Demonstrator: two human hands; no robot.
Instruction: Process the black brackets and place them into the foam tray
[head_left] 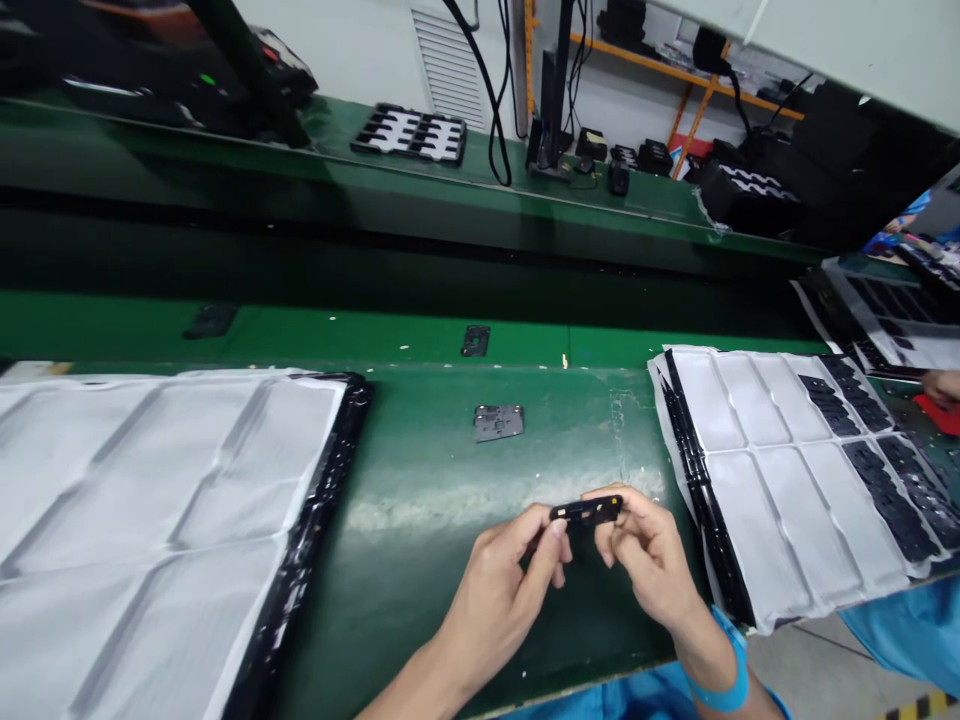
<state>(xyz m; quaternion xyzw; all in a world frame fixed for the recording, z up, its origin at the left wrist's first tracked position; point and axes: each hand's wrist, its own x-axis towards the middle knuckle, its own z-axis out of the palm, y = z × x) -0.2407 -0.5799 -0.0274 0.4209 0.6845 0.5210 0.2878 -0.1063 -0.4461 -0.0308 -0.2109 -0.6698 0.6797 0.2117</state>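
Between both hands, above the green bench, a small black plastic part (586, 511) with gold-coloured spots is held edge-on. My left hand (502, 585) pinches its left end between thumb and fingers. At its right end, my right hand (649, 555) grips it with thumb and fingertips, a blue band round that wrist. Beyond the hands, a flat dark grey part (499, 422) lies on the bench. Farther off, another dark part (475, 341) rests on the lighter green strip. The exact kind of these parts cannot be made out.
Stacked trays under white sheeting (225, 480) stand at left. At right, another tray stack (765, 480) holds rows of black parts. One more dark part (211, 321) lies back left. A co-worker's hand (941, 386) shows at the right edge. A raised shelf (337, 150) runs behind.
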